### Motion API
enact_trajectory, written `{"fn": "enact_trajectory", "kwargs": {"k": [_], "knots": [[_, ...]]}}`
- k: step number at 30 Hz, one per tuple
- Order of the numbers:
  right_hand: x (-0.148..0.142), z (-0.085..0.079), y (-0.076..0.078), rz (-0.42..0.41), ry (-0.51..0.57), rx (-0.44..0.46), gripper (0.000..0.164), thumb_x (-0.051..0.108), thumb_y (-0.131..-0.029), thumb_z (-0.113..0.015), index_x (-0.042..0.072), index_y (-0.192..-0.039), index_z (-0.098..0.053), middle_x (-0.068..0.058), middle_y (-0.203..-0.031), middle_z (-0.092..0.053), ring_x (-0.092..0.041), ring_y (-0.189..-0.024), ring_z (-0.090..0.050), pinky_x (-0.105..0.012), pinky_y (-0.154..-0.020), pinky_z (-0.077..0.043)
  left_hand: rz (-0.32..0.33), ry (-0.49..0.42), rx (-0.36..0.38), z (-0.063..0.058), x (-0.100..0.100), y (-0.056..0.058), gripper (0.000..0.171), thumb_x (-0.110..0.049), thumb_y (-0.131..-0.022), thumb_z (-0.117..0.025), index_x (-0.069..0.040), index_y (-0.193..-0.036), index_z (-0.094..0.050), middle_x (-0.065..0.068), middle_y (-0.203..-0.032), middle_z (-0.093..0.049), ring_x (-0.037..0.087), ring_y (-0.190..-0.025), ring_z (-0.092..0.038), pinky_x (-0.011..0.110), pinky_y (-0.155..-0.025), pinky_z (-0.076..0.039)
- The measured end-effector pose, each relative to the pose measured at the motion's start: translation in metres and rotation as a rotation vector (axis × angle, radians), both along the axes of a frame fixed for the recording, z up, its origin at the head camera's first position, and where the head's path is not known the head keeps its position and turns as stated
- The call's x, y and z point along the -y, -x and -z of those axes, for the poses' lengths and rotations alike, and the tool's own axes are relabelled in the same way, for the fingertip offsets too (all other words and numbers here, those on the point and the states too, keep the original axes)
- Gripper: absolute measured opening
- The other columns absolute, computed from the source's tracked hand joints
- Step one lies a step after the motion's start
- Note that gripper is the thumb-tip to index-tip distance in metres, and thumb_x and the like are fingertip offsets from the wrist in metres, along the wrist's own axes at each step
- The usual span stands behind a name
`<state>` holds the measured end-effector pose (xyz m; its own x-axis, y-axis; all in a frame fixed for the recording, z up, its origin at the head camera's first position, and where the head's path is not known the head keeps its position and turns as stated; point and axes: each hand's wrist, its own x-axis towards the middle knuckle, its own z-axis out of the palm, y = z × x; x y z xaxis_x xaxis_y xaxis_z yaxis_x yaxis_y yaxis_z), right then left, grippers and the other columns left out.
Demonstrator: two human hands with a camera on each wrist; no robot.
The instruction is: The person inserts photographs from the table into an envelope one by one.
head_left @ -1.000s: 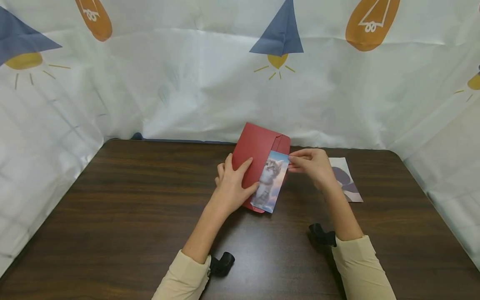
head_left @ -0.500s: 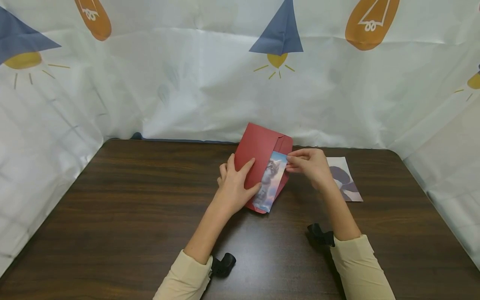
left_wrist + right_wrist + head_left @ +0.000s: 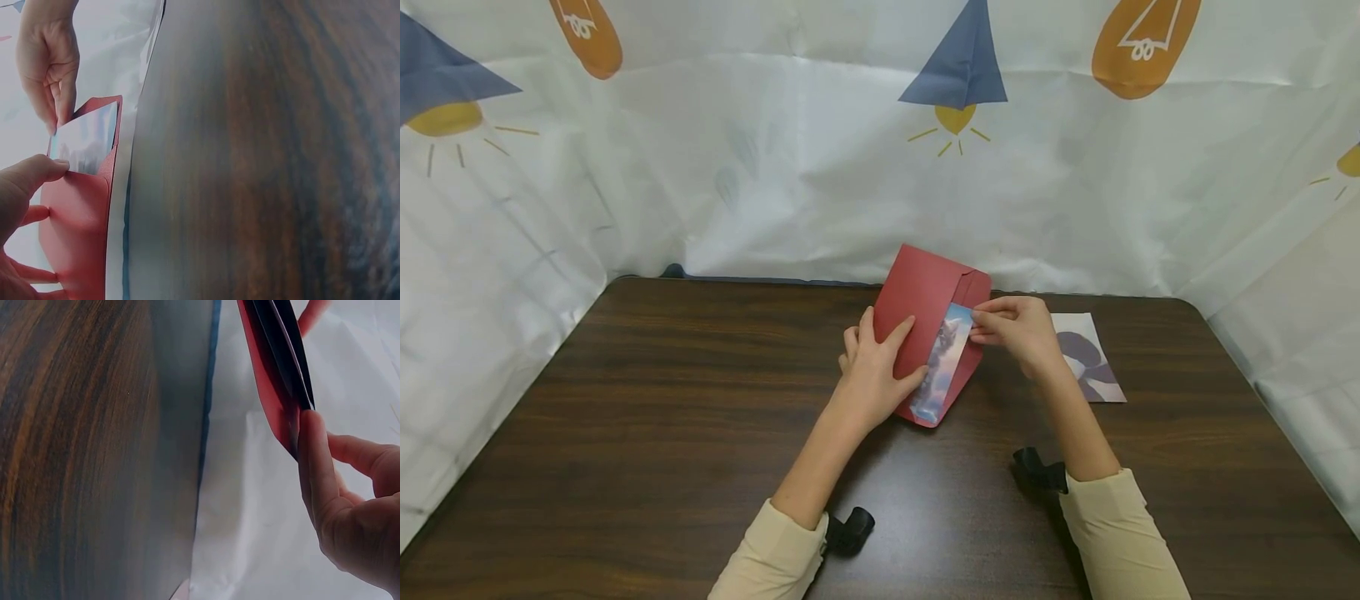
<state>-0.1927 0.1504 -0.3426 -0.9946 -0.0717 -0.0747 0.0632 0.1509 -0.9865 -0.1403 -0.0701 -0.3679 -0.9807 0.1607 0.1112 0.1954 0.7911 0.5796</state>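
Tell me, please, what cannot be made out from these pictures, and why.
Head view: the left part of the picture card, hidden inside the red envelope.
Head view: the lower left of the purple-and-white paper, hidden behind the right arm.
Left wrist view: part of the left grip, cut off by the left edge.
Right wrist view: the dark layers beside the red, too dim to tell apart.

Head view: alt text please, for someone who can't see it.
The right hand pinches a picture card partly inside a red envelope, which the left hand holds. A printed sheet lies to the right on a dark table.
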Motion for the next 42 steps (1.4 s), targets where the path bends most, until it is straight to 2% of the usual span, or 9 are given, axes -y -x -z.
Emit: {"fn": "enact_trajectory", "kwargs": {"k": [24, 42], "knots": [[0.003, 0.002, -0.001, 0.007, 0.039, -0.016, 0.032, -0.002, -0.102, -0.064, -0.026, -0.122, -0.059, -0.001, -0.079, -0.073, -0.006, -0.068, -0.073, -0.024, -0.072, -0.062, 0.024, -0.024, -0.026, 0.001, -0.006, -0.003, 0.071, -0.031, -0.094, -0.081, -0.016, -0.157, -0.052, 0.028, -0.168, -0.020, 0.051, -0.143, -0.029, 0.070, -0.103, -0.043], [0.005, 0.006, 0.000, 0.012, 0.028, -0.023, 0.032, -0.001, -0.103, -0.064, -0.025, -0.124, -0.060, -0.003, -0.084, -0.074, -0.006, -0.070, -0.074, -0.025, -0.072, -0.062, 0.036, -0.017, -0.008, 0.000, -0.011, -0.006, 0.070, -0.032, -0.095, -0.080, -0.018, -0.158, -0.052, 0.028, -0.169, -0.019, 0.050, -0.143, -0.029, 0.069, -0.103, -0.042]]}}
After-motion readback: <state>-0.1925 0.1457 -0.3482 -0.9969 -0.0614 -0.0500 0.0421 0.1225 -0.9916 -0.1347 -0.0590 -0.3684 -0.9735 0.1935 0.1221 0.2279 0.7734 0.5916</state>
